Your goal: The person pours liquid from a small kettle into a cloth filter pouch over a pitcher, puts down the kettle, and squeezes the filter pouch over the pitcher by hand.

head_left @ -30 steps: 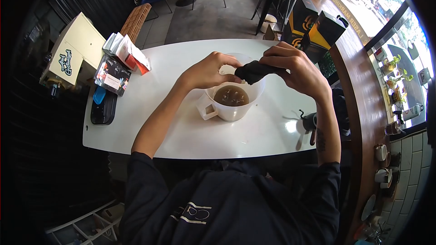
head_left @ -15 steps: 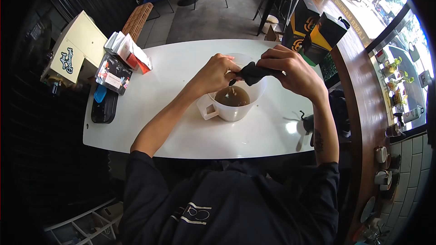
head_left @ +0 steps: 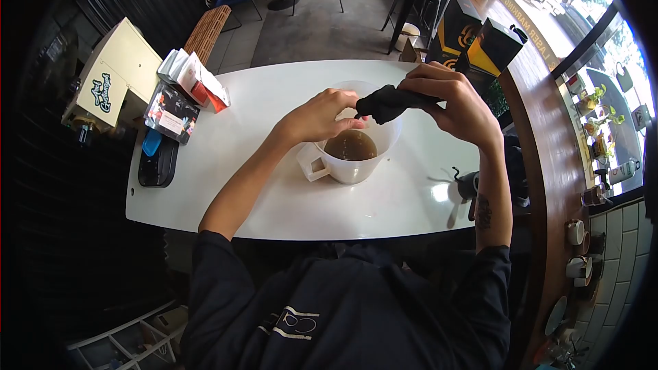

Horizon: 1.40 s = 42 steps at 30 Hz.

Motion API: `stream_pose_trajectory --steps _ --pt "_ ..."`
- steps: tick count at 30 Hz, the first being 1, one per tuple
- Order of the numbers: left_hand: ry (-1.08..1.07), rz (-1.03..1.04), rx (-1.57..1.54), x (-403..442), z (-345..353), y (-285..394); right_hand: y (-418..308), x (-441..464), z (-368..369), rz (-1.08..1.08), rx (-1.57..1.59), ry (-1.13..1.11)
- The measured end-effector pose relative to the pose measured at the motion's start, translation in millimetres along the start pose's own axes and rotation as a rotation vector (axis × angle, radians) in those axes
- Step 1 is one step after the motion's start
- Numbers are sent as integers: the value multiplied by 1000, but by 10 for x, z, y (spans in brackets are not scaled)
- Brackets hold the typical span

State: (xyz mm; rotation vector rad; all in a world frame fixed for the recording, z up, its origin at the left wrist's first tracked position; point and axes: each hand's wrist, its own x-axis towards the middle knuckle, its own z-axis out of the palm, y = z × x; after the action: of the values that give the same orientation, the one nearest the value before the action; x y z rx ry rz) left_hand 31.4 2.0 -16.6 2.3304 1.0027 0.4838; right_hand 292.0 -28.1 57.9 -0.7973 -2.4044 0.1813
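Observation:
A twisted black cloth [head_left: 387, 104] is stretched between my two hands, above a translucent plastic pitcher [head_left: 351, 171]. My right hand [head_left: 456, 106] is closed around the cloth's right part. At its left end, my left hand [head_left: 321, 116] has fingers curled around the bunched cloth, partly hidden behind it, with the thumb below. The pitcher stands on the white table with its handle toward the lower left. Brown liquid [head_left: 351, 145] lies in it, with a few small bright spots on the surface.
On the white table [head_left: 205, 192], a black case [head_left: 157, 166] with a blue item, a dark printed box [head_left: 171, 113] and paper packets [head_left: 195, 79] sit left. A dark metal pot [head_left: 469, 185] stands at the right edge. Black-and-yellow boxes [head_left: 490, 51] are behind my right hand.
My left thumb has moved down, away from the cloth's end. My right hand has risen slightly with the cloth. The pale splashes on the liquid have mostly faded.

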Motion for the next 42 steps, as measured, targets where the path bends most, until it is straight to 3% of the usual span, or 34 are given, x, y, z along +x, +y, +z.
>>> stream_pose_trajectory --steps 3,10,12,16,18,27,33,37,40,42 --pt "62 164 10 -3 36 -37 -4 -7 -24 13 22 5" --pt "37 116 69 -16 35 -47 -11 -20 -15 15 24 -31" --pt "155 188 153 -21 71 -70 -5 -25 0 11 42 -40" --pt "154 202 158 -21 68 -59 10 -38 2 13 3 -70" --pt "124 118 112 -42 56 -14 10 -52 13 27 14 -77" --pt "93 156 -140 18 -22 28 15 -35 34 63 46 -35" --pt "153 169 54 15 62 -80 45 -36 55 30 55 -35" --pt "124 167 63 -55 -76 -47 13 -37 58 138 36 -153" --pt "30 -4 -59 -102 -170 46 -29 -12 176 179 38 -174" --pt "80 169 -73 -97 -144 96 -53 24 287 192 41 -173"
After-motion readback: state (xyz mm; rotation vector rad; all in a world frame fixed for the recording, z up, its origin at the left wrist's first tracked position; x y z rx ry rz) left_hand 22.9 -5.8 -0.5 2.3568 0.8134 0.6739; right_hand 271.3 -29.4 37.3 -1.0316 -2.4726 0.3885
